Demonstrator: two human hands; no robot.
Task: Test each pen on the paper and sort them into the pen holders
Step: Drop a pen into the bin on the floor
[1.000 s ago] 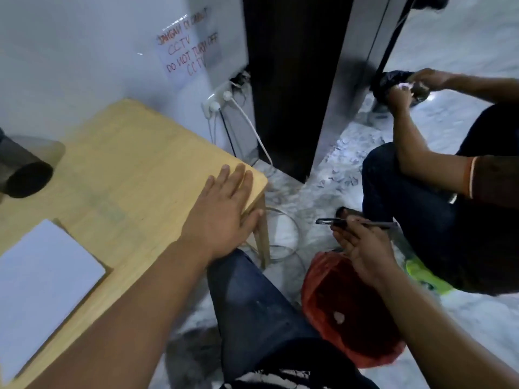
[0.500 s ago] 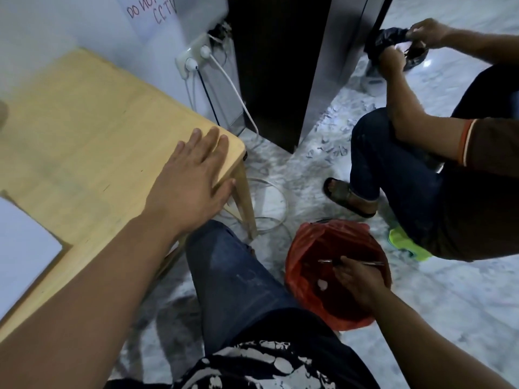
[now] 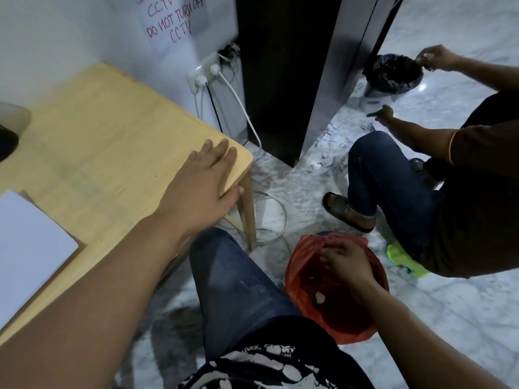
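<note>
Left hand (image 3: 200, 179) — flat, palm down, fingers spread loosely, resting on the near right corner of the wooden surface (image 3: 106, 130); thumb hooked over the surface's edge. It holds nothing.

Right hand (image 3: 346, 262) — lowered into the mouth of a red bag-lined bin (image 3: 337, 318) on the floor, to the right of the wearer's knee. Fingers curled downward; whether they pinch anything cannot be told. A thin, dark, pen-like shape lies inside the bin just left of the hand, too dim to identify with certainty. A small white scrap (image 3: 320, 297) also lies in the bin.

Paper (image 3: 28, 248) — white sheet, lying flat at the near left of the surface, well apart from the left hand.

Dark cylindrical object (image 3: 7, 141) — far left edge of the surface, largely cut off by the frame; possibly a pen holder, cannot tell.

Wearer's leg — blue jeans (image 3: 238, 282), between the surface and the red bin.

Wall, far side — handwritten sign (image 3: 171, 21) reading "CCTV DO NOT TURN OFF CCTV"; below it a socket (image 3: 205, 74) with two plugs, one white cable and one dark cable running down to the floor.

Second person (image 3: 449, 197) — seated at right in dark top and jeans, sandal on the near foot. One hand at the rim of a black bag-lined bin (image 3: 393, 74) at far right; the other arm extended toward the marble floor (image 3: 449, 318), where bits of torn material are scattered.
</note>
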